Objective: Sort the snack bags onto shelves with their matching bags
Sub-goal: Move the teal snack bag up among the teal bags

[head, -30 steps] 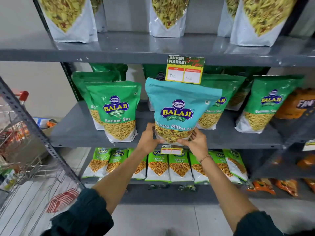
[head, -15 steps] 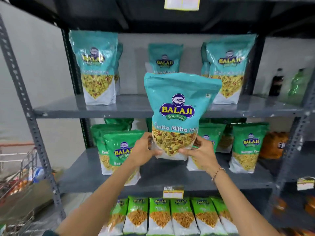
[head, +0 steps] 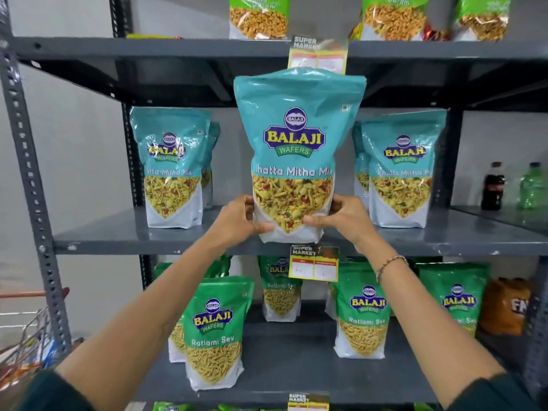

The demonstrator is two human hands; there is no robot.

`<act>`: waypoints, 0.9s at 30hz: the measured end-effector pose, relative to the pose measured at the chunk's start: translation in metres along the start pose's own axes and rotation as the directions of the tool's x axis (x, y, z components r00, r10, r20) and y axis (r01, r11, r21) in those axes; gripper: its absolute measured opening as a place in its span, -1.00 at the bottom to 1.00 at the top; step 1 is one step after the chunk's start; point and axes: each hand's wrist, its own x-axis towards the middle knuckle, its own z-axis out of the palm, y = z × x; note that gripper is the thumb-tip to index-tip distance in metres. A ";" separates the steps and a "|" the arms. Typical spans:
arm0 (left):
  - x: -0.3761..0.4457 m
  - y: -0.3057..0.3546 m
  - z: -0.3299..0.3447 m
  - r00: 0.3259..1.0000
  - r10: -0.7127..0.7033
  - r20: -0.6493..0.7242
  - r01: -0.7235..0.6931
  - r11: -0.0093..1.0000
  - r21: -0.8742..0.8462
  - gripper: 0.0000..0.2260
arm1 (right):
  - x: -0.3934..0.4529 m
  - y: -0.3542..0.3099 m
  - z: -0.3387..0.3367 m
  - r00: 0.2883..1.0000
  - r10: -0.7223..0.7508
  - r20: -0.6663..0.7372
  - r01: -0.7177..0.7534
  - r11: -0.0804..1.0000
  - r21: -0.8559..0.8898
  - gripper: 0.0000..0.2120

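Note:
I hold a teal Khatta Mitha Mix bag (head: 296, 143) upright by its bottom corners, my left hand (head: 237, 222) on its left side and my right hand (head: 338, 216) on its right. Its base sits at the front edge of the grey middle shelf (head: 118, 240), in the gap between matching teal bags on the left (head: 172, 167) and on the right (head: 400, 170). Green Ratlami Sev bags (head: 215, 330) stand on the shelf below.
Light green bags (head: 258, 16) stand on the top shelf. Two bottles (head: 493, 185) sit at the far right of the middle shelf, an orange bag (head: 504, 307) lower right. Price tags (head: 314, 265) hang from shelf edges. A wire cart (head: 26, 345) is at lower left.
Both hands have lifted the teal bag from the level of the green-bag shelf up to the shelf with the matching teal bags. The view has tilted upward with it.

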 end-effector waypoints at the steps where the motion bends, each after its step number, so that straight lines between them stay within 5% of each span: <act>1: 0.009 -0.001 -0.001 1.000 -0.001 -0.002 0.001 1.000 -0.010 -0.60 | 0.010 0.001 0.000 1.000 0.009 0.002 -0.009 1.000 0.000 -0.59; 15: 0.111 -0.057 0.039 0.990 -0.138 -0.006 0.138 0.990 -0.021 -0.54 | 0.099 0.068 0.002 0.986 0.160 0.046 -0.160 0.987 0.000 -0.68; 24: 0.126 -0.069 0.056 0.994 -0.111 0.018 0.111 0.994 -0.013 -0.64 | 0.118 0.091 -0.007 0.973 0.182 0.145 -0.183 0.983 -0.002 -0.52; 27: 0.127 -0.072 0.055 0.995 -0.088 0.048 0.088 0.996 0.000 -0.52 | 0.118 0.092 -0.008 0.970 0.180 0.165 -0.186 0.982 0.019 -0.57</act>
